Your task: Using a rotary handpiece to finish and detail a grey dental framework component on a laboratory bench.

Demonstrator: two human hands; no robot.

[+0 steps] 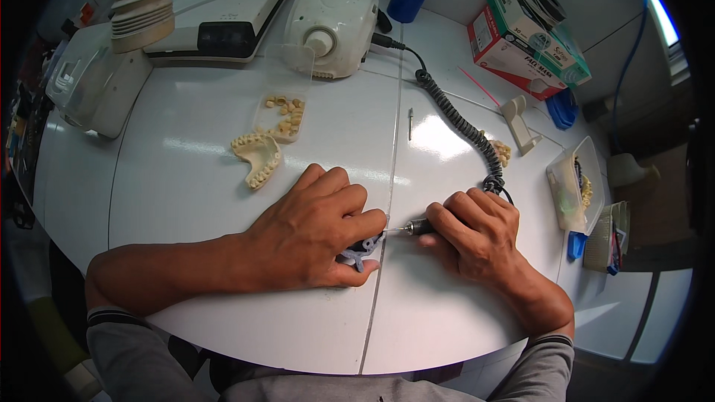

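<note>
My left hand (309, 227) is closed around a small bluish-grey piece with thin arms (360, 254), low over the white table. Fingers cover most of the piece, and something dark shows beside it. In my right hand (477, 231) is a black rotary handpiece (418, 227), gripped like a pen and pointing left. Its thin metal bur (395, 229) reaches to the piece near my left fingertips; whether it touches, I cannot tell. Beyond my left hand lies a cream dental arch model (257, 160), beside a clear box (299, 134) of tooth-coloured crowns.
A coiled black cord (463, 125) runs from the white motor unit (335, 22) to the right hand. A loose bur (410, 125) and a cream handpiece stand (515, 125) lie beyond. Mask boxes (521, 45) stand back right; a plastic tub (564, 186) sits far right.
</note>
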